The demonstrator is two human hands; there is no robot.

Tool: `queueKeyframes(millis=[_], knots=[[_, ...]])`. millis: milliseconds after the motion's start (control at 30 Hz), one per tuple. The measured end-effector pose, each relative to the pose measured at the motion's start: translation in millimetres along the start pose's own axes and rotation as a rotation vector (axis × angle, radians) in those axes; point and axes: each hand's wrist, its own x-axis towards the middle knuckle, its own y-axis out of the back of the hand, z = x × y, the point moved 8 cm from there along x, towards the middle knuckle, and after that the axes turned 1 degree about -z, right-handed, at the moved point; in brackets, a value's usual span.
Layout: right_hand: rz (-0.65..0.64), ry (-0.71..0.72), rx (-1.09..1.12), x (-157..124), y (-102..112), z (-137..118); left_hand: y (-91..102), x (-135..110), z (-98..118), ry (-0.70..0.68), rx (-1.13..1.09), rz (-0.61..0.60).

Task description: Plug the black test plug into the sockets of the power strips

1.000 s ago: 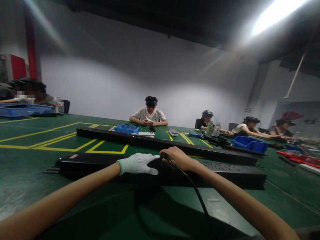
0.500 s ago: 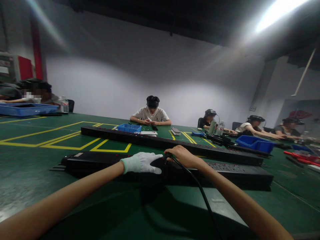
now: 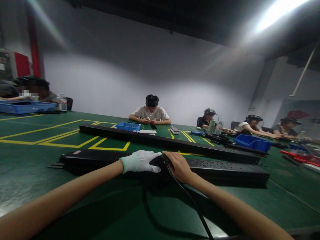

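In the head view, a long black power strip [image 3: 225, 165] with a row of sockets and small red lights lies across the table before me. My left hand [image 3: 141, 161], in a white glove with a green cuff, grips its middle, the thumb down the near side. My bare right hand [image 3: 178, 166] is closed on a black plug [image 3: 164, 158] at the strip's top, right beside the left fingertips. From the plug a black cable [image 3: 191, 199] runs down toward me. How deep the plug sits in a socket is hidden by my fingers.
A second black power strip [image 3: 150, 139] lies just behind the first. Beyond it are a small blue basket [image 3: 128, 126] and a person [image 3: 150, 113] seated opposite. Blue bins [image 3: 253, 142], tools and more people are at the right. A blue tray [image 3: 27, 106] stands far left.
My right hand has turned and lowered at the plug, its wrist shifting left and down. The cable has swung left with it. My left hand stays on the strip.
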Motion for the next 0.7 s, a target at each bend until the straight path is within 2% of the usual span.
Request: queueKeyframes(millis=[200,467,533,700], knots=[[-0.001,0.03,-0.064,-5.1,-5.4,-4.1,1.0,0.9,16.3,-0.003,0.204,0.217],[0.03,0.023,-0.097,-9.4,-11.5,-6.1,2.7,-9.7,28.0,0.061,0.215,0.543],[0.027,0.021,-0.092,-9.7,-10.7,-7.2,2.6,-11.2,29.5,0.061,0.206,0.582],[0.033,0.026,-0.072,-10.4,-7.0,-8.1,1.6,-10.4,29.4,0.043,0.192,0.59]])
